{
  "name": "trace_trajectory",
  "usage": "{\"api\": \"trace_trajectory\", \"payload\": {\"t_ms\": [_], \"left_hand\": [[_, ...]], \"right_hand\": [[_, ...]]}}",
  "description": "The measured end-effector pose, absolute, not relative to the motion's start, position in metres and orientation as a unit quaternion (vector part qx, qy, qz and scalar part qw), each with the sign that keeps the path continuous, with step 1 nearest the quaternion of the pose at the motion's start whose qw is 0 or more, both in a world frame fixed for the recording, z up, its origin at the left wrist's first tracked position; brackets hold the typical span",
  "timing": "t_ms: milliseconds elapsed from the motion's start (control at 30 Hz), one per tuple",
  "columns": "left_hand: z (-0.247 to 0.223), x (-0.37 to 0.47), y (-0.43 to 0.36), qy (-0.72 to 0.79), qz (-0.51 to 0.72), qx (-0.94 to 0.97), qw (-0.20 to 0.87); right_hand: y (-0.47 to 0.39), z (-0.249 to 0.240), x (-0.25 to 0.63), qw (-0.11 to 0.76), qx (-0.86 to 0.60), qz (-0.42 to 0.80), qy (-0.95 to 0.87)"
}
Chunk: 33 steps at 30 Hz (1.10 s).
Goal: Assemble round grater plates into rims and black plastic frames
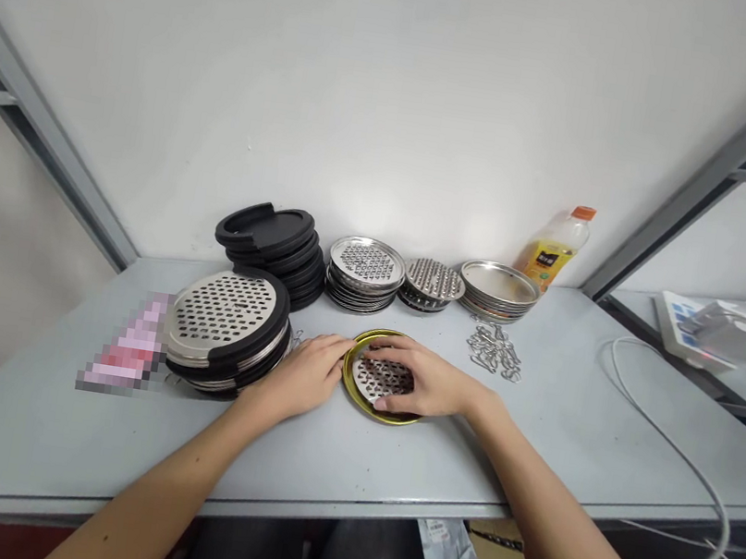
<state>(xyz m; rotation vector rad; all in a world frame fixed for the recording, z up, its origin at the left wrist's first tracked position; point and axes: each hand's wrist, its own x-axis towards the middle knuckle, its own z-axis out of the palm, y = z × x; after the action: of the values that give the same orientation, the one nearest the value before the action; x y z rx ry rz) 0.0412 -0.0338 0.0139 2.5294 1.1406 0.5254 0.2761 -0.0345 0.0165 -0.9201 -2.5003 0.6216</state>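
A shallow gold-rimmed metal dish [355, 396] lies on the table in front of me. In it is a small round grater disc [376, 379] with raised holes. My right hand [432, 380] reaches over the disc from the right, its thumb and fingers spread across and closed on the disc's edges. My left hand [312, 371] rests at the dish's left side, fingers stretched out and fingertips at the rim. Beside that hand stands a stack of black rings with large grater discs [223, 318] on it.
Along the wall are black plastic rings [274, 237], large grater discs [367, 265], small grater discs [434, 281], metal dishes [499, 284] and a drink bottle [558, 251]. Wire hooks [494, 349] lie in a heap. A white cable [678, 442] and power strip [688, 328] are at right.
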Motion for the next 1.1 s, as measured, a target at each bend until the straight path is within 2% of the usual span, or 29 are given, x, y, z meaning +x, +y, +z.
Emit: {"api": "trace_trajectory", "payload": {"t_ms": [167, 733, 1100], "left_hand": [[0.015, 0.042, -0.035, 0.395, 0.192, 0.884, 0.161], [0.015, 0.042, -0.034, 0.395, 0.198, 0.882, 0.163], [0.015, 0.042, -0.035, 0.399, 0.203, 0.877, 0.173]], "right_hand": [[-0.035, 0.018, 0.274, 0.223, -0.315, 0.221, -0.896], [-0.035, 0.014, 0.274, 0.189, -0.320, 0.189, -0.909], [-0.034, 0.008, 0.271, 0.221, -0.325, 0.175, -0.903]]}}
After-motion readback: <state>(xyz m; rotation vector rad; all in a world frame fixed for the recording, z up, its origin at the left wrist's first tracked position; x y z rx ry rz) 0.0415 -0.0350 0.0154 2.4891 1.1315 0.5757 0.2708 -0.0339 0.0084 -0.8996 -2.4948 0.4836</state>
